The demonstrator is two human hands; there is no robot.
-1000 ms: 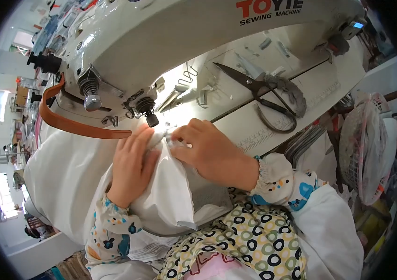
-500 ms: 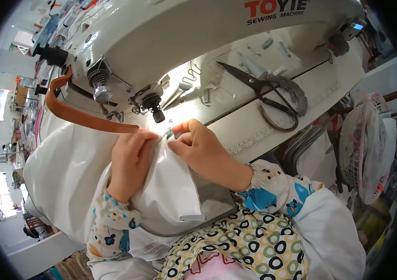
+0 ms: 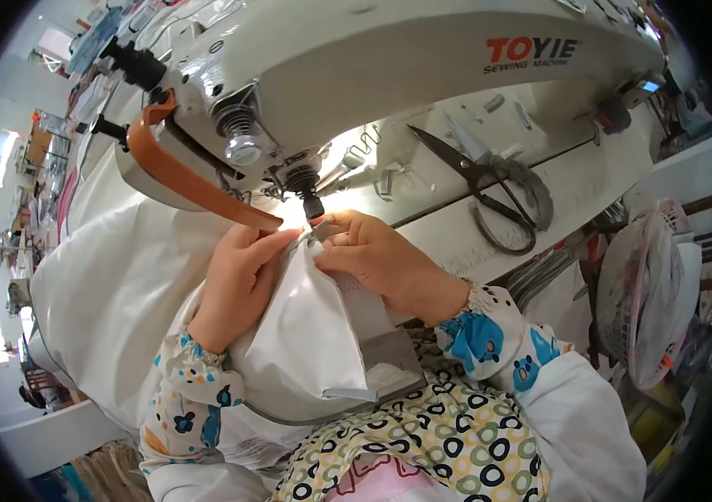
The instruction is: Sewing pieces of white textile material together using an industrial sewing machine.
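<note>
A white sewing machine (image 3: 389, 75) fills the top of the view, its needle area (image 3: 312, 209) brightly lit. White fabric (image 3: 306, 335) lies bunched under the needle and spreads away to the left. My left hand (image 3: 235, 284) lies flat on the fabric, fingers pointing at the needle. My right hand (image 3: 377, 259) pinches a fold of the fabric just right of the presser foot. Both fingertips nearly meet at the needle. An orange strap (image 3: 184, 176) curves from the machine head down toward my left fingers.
Black-handled scissors (image 3: 490, 192) lie on the machine bed to the right. A ruler strip (image 3: 490, 255) runs along the table edge. A white mesh basket (image 3: 649, 293) stands at the right. Other workstations show far left.
The view has tilted closer to the machine. Both hands have slid the fabric fold up toward the needle, and the fingertips have drawn closer together.
</note>
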